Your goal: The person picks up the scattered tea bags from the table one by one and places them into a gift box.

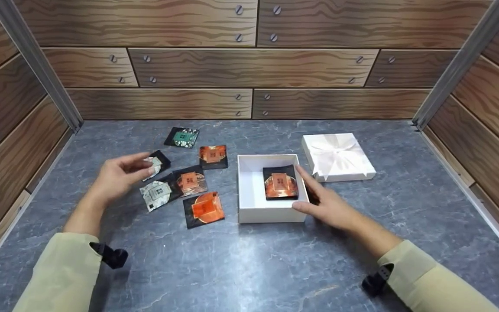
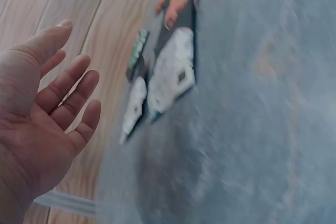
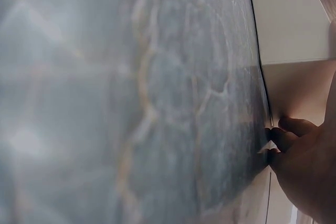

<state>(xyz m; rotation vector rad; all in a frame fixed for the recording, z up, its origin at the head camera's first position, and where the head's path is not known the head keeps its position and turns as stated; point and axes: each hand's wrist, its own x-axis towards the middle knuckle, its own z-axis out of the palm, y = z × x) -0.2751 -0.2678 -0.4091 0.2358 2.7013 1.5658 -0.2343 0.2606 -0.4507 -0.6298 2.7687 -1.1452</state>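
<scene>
My left hand [image 1: 117, 175] hovers over a silver-and-black square packet [image 1: 159, 163], fingers loosely bent; the left wrist view shows its palm with nothing in it. Beside that packet lies another silver-and-black packet [image 1: 157, 192], overlapping an orange-and-black packet [image 1: 192, 180]. A white open-topped box [image 1: 271, 215] stands right of these, with an orange-and-black packet [image 1: 280, 182] lying inside; whether more lie beneath it I cannot tell. My right hand [image 1: 331, 207] holds the box at its right side, thumb at the near corner and index finger along the right wall.
A white lid [image 1: 338, 156] with a ribbon bow lies behind and right of the box. More packets lie on the grey marbled table: a green one [image 1: 183, 137] at the back, an orange one [image 1: 213, 156], and another orange one [image 1: 204, 209] nearer me. Wood-patterned walls [image 1: 249, 67] enclose the table.
</scene>
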